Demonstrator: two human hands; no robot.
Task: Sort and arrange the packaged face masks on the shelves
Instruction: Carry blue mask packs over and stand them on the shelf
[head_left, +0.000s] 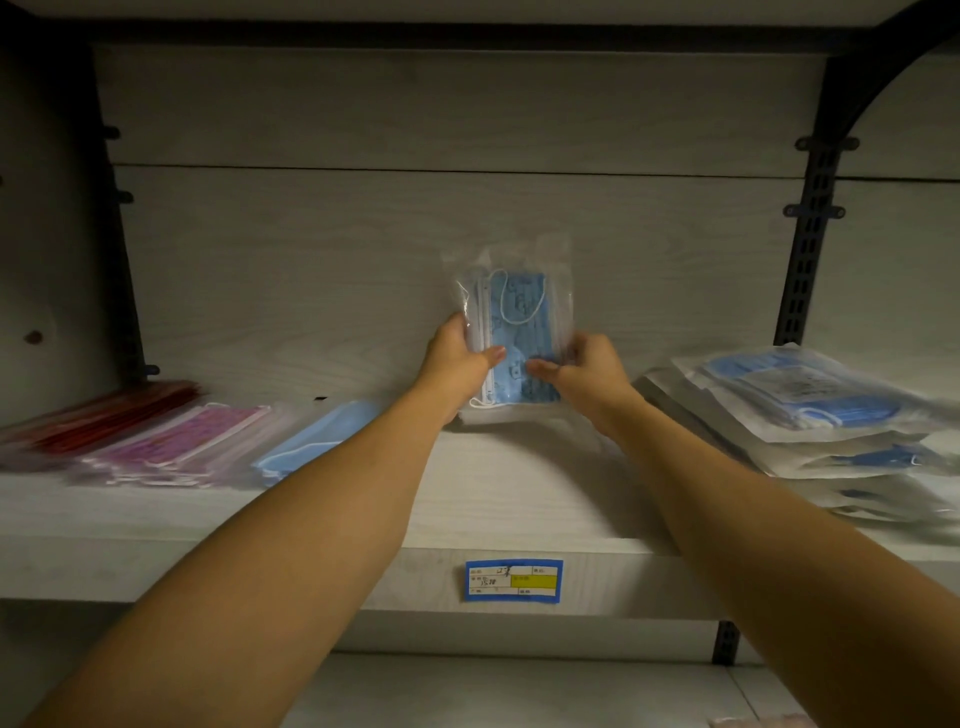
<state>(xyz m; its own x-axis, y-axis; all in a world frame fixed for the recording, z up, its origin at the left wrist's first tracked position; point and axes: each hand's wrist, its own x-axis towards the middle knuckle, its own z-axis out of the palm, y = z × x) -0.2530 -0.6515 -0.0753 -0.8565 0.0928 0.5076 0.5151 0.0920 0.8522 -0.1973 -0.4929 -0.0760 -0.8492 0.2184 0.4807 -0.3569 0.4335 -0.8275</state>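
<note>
A clear packet of blue printed face masks (514, 317) stands upright against the back panel at the middle of the pale wooden shelf (519, 499), its lower edge on the board. My left hand (460, 358) grips its left side, thumb across the front. Gripping the lower right side is my right hand (582, 371), its thumb on the front as well. To the left lie a red mask packet (98, 421), a pink mask packet (176, 441) and a plain light blue mask packet (317, 439), all flat.
A tall pile of clear packets with blue masks (810, 415) fills the shelf's right end. Black slotted uprights (808, 244) flank the back panel. A blue and yellow price label (513, 580) sits on the shelf's front edge. A lower shelf (519, 691) lies beneath.
</note>
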